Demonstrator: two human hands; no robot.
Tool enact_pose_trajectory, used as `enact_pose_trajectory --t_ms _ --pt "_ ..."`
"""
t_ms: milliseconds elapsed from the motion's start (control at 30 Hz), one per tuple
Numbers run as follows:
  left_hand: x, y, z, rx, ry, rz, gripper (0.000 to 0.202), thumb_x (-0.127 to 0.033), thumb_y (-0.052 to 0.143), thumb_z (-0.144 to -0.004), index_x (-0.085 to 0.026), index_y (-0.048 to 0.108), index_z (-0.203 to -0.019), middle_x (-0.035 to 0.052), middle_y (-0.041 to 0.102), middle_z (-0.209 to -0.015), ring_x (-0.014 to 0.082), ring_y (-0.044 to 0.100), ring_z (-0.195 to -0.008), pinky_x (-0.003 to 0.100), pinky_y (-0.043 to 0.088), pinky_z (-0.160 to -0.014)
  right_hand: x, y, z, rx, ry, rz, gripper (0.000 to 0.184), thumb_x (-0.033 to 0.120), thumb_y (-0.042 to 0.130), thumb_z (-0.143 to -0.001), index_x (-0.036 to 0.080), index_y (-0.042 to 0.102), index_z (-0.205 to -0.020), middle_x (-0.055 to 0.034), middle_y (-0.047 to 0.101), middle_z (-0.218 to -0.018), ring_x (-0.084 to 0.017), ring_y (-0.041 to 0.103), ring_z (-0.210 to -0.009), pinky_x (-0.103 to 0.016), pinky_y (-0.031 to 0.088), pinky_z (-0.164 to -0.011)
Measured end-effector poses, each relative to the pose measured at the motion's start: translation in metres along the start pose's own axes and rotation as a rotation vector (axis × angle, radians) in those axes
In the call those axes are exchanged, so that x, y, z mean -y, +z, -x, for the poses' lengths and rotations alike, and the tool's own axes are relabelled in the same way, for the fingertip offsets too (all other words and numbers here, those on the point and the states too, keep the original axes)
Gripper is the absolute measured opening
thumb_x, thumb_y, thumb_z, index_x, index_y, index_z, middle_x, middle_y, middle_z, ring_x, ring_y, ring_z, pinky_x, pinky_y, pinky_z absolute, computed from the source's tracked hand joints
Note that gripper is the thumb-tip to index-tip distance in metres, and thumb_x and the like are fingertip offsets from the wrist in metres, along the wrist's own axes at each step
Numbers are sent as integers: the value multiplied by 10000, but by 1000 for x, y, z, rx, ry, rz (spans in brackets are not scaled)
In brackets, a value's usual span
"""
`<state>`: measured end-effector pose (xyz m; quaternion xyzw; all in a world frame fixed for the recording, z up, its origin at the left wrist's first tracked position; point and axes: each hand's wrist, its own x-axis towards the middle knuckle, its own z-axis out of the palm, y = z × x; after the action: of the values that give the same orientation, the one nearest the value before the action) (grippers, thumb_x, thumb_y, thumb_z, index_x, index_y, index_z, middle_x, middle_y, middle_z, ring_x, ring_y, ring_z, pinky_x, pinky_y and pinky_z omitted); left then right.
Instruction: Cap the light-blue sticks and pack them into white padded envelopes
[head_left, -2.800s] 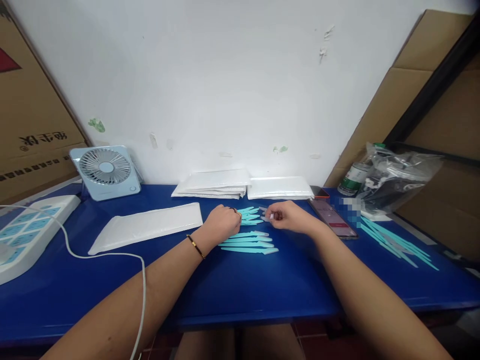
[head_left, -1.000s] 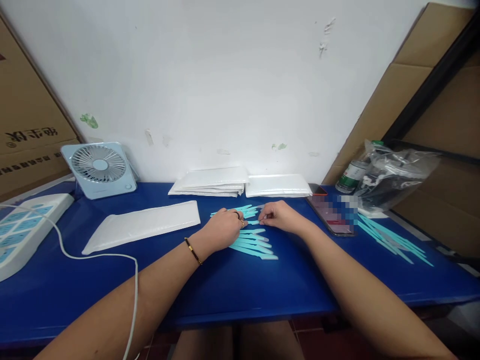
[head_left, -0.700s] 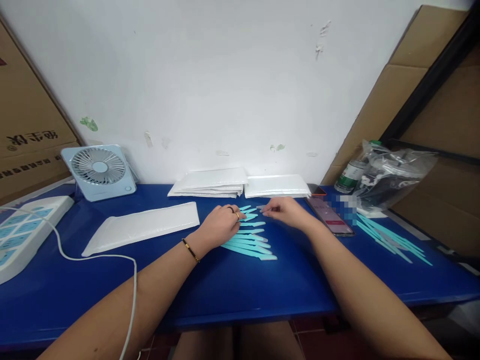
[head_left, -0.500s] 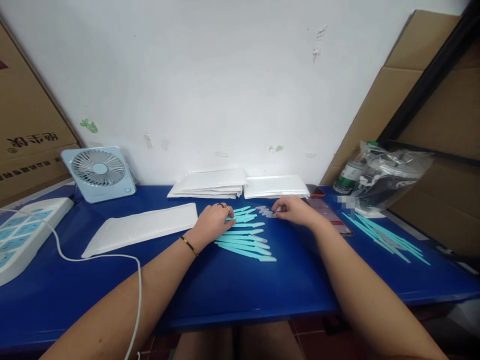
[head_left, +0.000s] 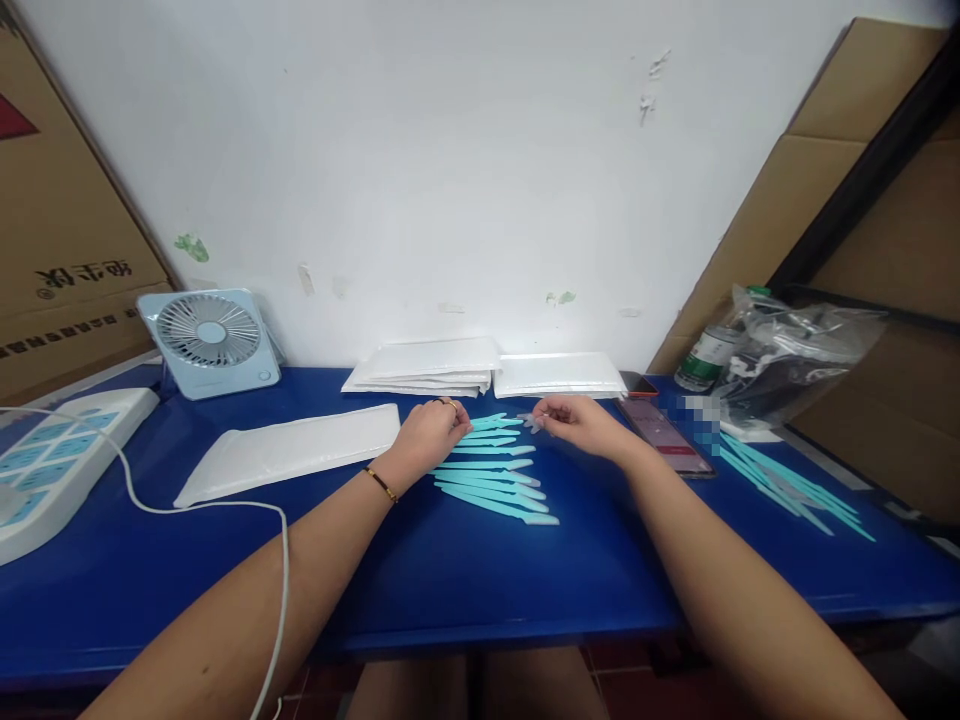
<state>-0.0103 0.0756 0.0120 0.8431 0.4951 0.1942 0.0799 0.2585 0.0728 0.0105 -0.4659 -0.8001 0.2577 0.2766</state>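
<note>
Several turquoise eyebrow razors (head_left: 491, 490) lie fanned out side by side on the blue table, pale blade ends to the right. My left hand (head_left: 431, 435) is over the handle ends of the upper ones, thumb and fingers closed on one razor (head_left: 491, 421) that points right. Facing it, my right hand (head_left: 574, 420) pinches a small clear plastic blade cover at that razor's tip; whether the cover is on the blade I cannot tell. A few more clear covers (head_left: 532, 424) lie under and beside the right fingertips, partly hidden.
A white padded envelope (head_left: 292, 452) lies left, with stacked envelopes (head_left: 427, 362) by the wall. A blue fan (head_left: 214, 340) and a power strip (head_left: 60, 470) with a white cable stand left. At right are a phone (head_left: 667, 440), more turquoise razors (head_left: 795, 485), a bottle and a plastic bag (head_left: 795, 350).
My right hand has shifted slightly left with a clear cover, toward the razor's tip. My left fingers have closed on an upper razor. The camera view has turned a little left.
</note>
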Motion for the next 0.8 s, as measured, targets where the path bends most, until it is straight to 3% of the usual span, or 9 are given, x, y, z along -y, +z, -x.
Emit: enact_pose_trajectory --t_ms 333,533,667,800 --pt "-4 1 1 5 51 -17 165 -311 514 -841 -201 628 -795 11 654 -840 168 595 -766 271 405 -662 9 13 -1 17 -44 -36 237 359 550 -810 172 656 -909 -9 590 -688 -116 481 -579 -237 383 -536" --pt "-14 -4 7 104 156 15 196 -342 516 -842 -218 649 -768 -7 664 -839 153 594 -779 250 392 -656 14 7 1 115 -16 -29 247 371 531 -819 176 669 -882 -30 653 -769 -128 549 -607 -245 412 -564" --pt "-5 -1 5 60 158 -103 193 -300 493 -852 -233 673 -830 0 674 -894 169 592 -828 273 375 -700 -3 -4 -2 -30 5 213 181 254 529 -794 172 675 -863 -35 645 -748 -143 545 -627 -253 405 -594" --pt "6 3 -1 81 181 -190 164 -334 566 -809 -264 688 -893 -2 680 -947 194 586 -906 277 357 -706 -15 -4 -5 6 -43 397 174 169 555 -745 183 683 -862 -51 636 -830 -151 555 -684 -255 406 -648"
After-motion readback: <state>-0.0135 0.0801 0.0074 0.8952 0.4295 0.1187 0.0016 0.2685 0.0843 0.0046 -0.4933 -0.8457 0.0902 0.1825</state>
